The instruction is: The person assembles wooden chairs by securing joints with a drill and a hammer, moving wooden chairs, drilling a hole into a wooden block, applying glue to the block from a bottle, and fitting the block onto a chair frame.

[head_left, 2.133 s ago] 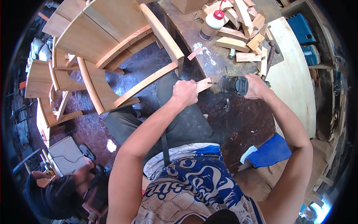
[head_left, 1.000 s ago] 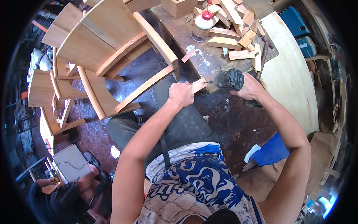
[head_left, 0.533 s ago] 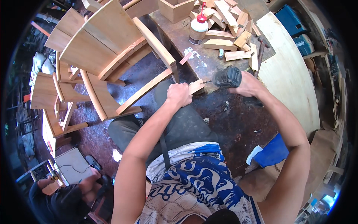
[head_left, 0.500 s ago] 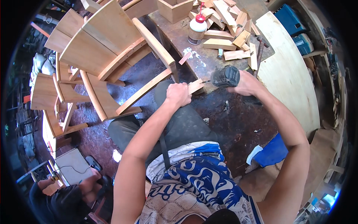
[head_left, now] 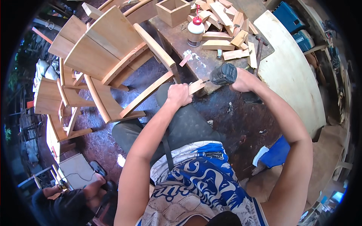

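Observation:
My left hand (head_left: 180,94) is closed around a short wood block (head_left: 196,87), holding it above my knee by the corner of the workbench (head_left: 177,39). My right hand (head_left: 244,80) grips a dark cordless drill (head_left: 223,74), held sideways with its nose toward the left. The drill's thin bit meets the end of the block or lies right by it; how deep it sits I cannot tell. Part of the block is hidden under my left fingers.
On the bench are a glue bottle (head_left: 195,32) with a red cap, a wooden box (head_left: 173,12), a pile of wood offcuts (head_left: 222,22) and a hammer (head_left: 259,49). Wooden chairs (head_left: 109,45) stand at left. A pale curved board (head_left: 290,71) lies right. Another person (head_left: 71,201) sits lower left.
The drill has shifted slightly left and up in the view, its body turned a little. My left hand still holds the block in nearly the same place. The whole view has tilted slightly.

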The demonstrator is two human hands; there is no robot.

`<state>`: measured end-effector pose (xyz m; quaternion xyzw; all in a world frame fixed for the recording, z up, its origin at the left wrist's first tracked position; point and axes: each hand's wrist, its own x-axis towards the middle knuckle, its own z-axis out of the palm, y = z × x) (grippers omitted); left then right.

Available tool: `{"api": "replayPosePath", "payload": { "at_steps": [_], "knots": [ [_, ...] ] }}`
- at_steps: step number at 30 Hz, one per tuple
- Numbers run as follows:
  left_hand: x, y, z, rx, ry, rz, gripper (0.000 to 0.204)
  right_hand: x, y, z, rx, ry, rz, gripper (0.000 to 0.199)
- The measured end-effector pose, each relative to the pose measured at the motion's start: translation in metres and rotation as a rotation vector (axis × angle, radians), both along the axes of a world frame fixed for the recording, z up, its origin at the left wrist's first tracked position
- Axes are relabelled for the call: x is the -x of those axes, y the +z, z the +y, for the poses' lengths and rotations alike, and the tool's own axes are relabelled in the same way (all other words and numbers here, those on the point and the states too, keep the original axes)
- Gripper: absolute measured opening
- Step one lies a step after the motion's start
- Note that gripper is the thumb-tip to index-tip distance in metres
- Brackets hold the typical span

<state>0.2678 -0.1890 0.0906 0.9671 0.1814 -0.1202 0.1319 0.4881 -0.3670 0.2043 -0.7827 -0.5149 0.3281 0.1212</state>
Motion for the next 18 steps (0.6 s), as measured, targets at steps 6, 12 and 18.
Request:
{"api": "replayPosePath", "payload": {
  "at_steps": [6, 12, 18],
  "knots": [
    [-0.001, -0.002, 0.000, 0.012, -0.016, 0.009, 0.040, -0.006, -0.009, 0.003, 0.037, -0.028, -0.056, 0.036],
    [0.002, -0.003, 0.002, 0.018, -0.031, 0.019, 0.045, -0.003, -0.008, 0.005, 0.042, -0.062, -0.077, 0.030],
    [0.000, -0.004, 0.003, 0.003, -0.050, 0.011, 0.046, -0.011, -0.029, -0.011, -0.061, 0.004, -0.075, 0.032]
  ]
}}
